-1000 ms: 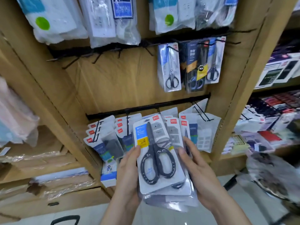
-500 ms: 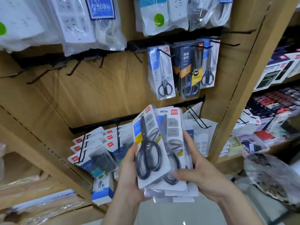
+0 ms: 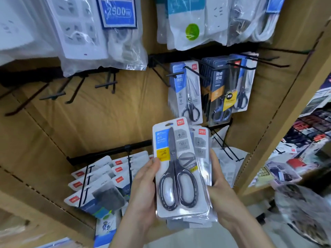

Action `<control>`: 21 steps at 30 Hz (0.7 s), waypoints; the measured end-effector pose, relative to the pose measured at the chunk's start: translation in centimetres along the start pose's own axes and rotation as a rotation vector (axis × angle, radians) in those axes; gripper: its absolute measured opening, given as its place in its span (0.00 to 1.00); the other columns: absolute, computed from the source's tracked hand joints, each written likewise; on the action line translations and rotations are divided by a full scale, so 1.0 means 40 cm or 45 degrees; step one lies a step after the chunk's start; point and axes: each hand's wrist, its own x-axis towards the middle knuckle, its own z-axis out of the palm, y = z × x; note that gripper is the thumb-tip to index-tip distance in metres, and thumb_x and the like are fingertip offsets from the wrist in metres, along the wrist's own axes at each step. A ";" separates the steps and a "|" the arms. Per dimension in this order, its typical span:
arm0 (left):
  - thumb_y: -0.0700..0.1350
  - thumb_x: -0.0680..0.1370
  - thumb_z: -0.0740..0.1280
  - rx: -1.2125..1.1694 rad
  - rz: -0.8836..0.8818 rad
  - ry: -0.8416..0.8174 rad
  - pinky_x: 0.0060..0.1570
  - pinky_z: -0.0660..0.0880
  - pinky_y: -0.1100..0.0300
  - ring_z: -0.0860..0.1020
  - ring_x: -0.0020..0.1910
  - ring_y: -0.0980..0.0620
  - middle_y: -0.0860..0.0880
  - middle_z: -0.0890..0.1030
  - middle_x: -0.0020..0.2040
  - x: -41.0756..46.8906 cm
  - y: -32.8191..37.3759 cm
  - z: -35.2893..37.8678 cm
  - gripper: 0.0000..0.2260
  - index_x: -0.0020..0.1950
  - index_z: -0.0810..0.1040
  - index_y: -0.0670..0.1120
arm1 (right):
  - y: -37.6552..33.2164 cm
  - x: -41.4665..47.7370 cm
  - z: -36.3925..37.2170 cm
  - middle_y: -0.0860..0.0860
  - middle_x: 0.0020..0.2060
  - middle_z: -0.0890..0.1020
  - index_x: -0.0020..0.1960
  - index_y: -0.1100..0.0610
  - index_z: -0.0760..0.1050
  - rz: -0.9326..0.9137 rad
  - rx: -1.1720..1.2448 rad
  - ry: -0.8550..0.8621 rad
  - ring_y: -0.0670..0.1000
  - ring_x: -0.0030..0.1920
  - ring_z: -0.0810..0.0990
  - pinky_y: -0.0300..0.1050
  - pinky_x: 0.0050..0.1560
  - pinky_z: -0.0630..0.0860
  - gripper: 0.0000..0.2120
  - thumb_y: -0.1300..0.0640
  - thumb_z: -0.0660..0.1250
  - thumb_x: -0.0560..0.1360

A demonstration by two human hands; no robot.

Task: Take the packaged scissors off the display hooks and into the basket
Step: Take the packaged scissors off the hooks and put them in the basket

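Head view, nearest first: the left hand (image 3: 143,190) and right hand (image 3: 222,192) clamp a stack of packaged scissors (image 3: 179,167) between them. The left thumb lies on the front card's left edge, and the right fingers (image 3: 215,161) curl round the right edge. The stack stands nearly upright, blades up and handles down toward the wrists. No basket shows; it is probably below, out of frame. Farther up and to the right, more scissor packs (image 3: 189,93) hang on display hooks (image 3: 176,74), nearer the right hand.
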 end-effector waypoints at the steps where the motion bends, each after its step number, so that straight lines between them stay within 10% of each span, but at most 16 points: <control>1: 0.47 0.72 0.68 0.014 0.023 -0.017 0.62 0.74 0.41 0.82 0.53 0.39 0.36 0.83 0.55 0.008 0.009 0.003 0.20 0.59 0.80 0.37 | 0.002 0.012 -0.010 0.43 0.62 0.81 0.70 0.26 0.58 0.009 0.028 0.004 0.52 0.61 0.82 0.60 0.62 0.77 0.51 0.55 0.84 0.62; 8: 0.46 0.74 0.65 0.185 0.366 -0.070 0.48 0.80 0.48 0.84 0.44 0.44 0.39 0.85 0.48 0.034 0.079 0.035 0.10 0.48 0.85 0.45 | -0.022 0.083 -0.142 0.46 0.64 0.81 0.72 0.26 0.57 -0.091 0.030 0.015 0.54 0.61 0.82 0.61 0.61 0.76 0.57 0.60 0.84 0.57; 13: 0.47 0.79 0.66 0.390 0.611 -0.021 0.53 0.76 0.42 0.81 0.47 0.41 0.39 0.85 0.49 0.047 0.105 0.100 0.07 0.48 0.83 0.47 | -0.071 0.106 -0.187 0.36 0.53 0.84 0.66 0.25 0.57 -0.158 -0.029 -0.020 0.42 0.52 0.84 0.37 0.41 0.81 0.51 0.67 0.74 0.61; 21: 0.44 0.83 0.61 0.633 0.681 0.136 0.58 0.76 0.36 0.84 0.53 0.42 0.45 0.86 0.51 0.102 0.085 0.133 0.08 0.54 0.80 0.45 | -0.090 0.130 -0.249 0.42 0.60 0.82 0.65 0.20 0.57 -0.151 -0.076 -0.100 0.50 0.57 0.83 0.56 0.56 0.78 0.61 0.42 0.87 0.42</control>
